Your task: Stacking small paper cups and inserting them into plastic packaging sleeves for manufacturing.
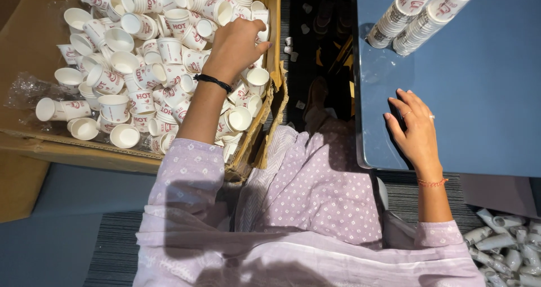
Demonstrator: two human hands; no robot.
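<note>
Left hand (239, 42) closes its grip among loose paper cups (141, 67) in the cardboard box (34, 44); pinch one rim cleanly; right hand (418, 130) lies open, fingers apart, on the counter (490, 95) edge.

Two wrapped cup stacks (420, 13), one cardboard box (34, 44), two hands (239, 42).

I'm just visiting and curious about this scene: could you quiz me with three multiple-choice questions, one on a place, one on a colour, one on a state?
1. Where do the loose paper cups lie?
A. in a cardboard box
B. on the blue table
C. in a metal sink

2. What colour is the table?
A. red
B. blue
C. green

3. How is the right hand?
A. gripping a cup
B. clenched in a fist
C. resting open on the table

Answers:
1 A: the paper cups fill the cardboard box, where the left hand reaches.
2 B: the table is blue.
3 C: the right hand lies flat, empty.
</note>
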